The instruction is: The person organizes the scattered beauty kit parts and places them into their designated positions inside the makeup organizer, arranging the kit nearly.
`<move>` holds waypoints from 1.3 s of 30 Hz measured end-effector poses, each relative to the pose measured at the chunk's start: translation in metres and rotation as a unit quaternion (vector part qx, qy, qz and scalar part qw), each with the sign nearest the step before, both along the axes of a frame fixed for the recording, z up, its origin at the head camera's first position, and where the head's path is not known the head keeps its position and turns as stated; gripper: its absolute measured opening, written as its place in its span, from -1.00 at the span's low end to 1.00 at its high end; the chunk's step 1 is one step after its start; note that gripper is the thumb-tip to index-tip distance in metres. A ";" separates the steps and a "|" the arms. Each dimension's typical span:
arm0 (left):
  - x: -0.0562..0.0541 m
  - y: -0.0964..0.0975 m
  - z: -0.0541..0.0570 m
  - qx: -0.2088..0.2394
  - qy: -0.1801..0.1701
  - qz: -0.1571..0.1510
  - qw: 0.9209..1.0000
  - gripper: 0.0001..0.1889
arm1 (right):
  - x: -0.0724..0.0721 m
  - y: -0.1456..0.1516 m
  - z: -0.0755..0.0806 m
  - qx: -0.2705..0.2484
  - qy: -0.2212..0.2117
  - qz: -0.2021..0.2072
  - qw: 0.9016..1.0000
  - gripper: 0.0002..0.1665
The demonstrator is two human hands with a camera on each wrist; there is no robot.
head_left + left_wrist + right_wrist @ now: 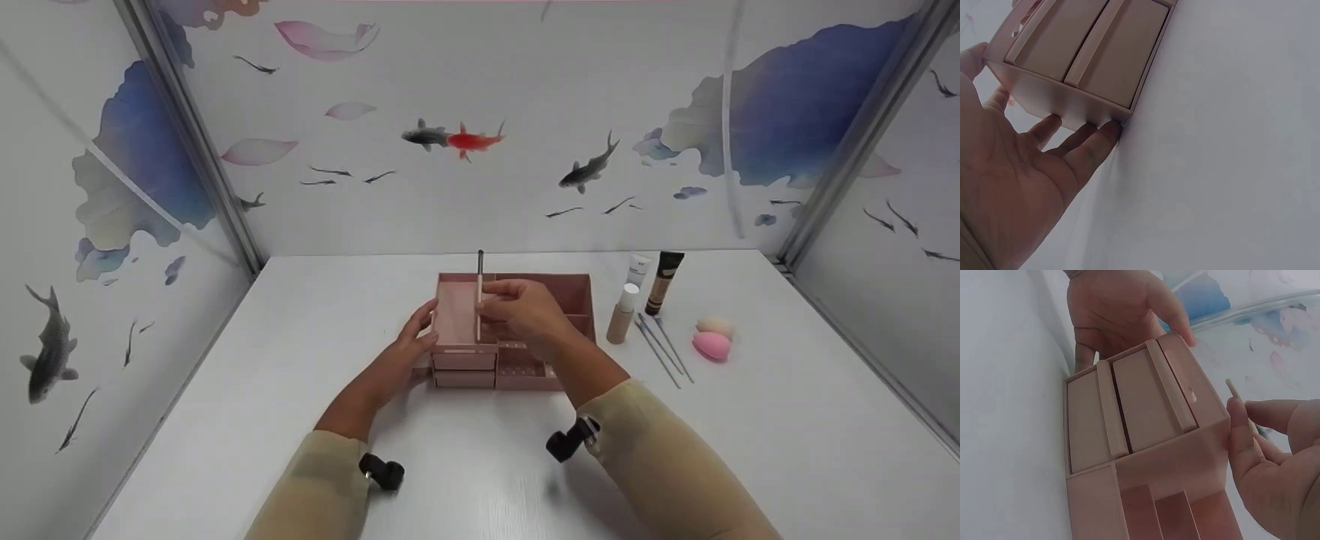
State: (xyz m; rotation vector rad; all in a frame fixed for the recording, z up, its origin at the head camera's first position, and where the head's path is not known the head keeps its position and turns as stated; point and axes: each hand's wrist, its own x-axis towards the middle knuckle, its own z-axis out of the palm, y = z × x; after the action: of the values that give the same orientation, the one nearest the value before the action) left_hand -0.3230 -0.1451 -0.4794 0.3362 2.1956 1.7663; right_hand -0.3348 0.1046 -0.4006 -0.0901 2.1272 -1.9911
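A pink cosmetics organizer [459,311], with two drawers on its left and several compartments on its right, stands on the table. My left hand [401,360] rests its fingertips against the organizer's left side; in the left wrist view its fingers [1095,152] are spread along that wall. Above the divide between the flat top and the compartments, my right hand [529,311] pinches a slim makeup brush [480,271] between thumb and fingers. The brush is upright, dark end up. In the right wrist view the brush's pale end [1232,387] sticks out past the fingertips.
Right of the organizer stand a foundation bottle [621,319], a white tube [637,268] and a black-capped tube [662,285]. Several thin brushes [660,349] lie beside them. Farther right sit a pink sponge [711,346] and a beige sponge [716,326]. Printed panels surround the white table [465,472].
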 end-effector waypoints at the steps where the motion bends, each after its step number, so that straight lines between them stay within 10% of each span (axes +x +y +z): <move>1: 0.000 0.000 0.000 -0.002 0.000 0.001 1.000 -0.37 | -0.001 -0.003 0.001 0.003 0.000 -0.003 1.000 -0.48; 39: -0.001 -0.001 -0.001 -0.005 -0.005 0.002 1.000 -0.38 | -0.008 -0.043 0.008 0.132 0.007 0.013 0.991 -0.48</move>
State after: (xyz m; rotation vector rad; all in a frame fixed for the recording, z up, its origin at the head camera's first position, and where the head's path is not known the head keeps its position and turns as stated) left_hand -0.3244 -0.1462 -0.4805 0.3194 2.1981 1.7551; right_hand -0.3432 0.0620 -0.3928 -0.0865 2.3641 -1.6811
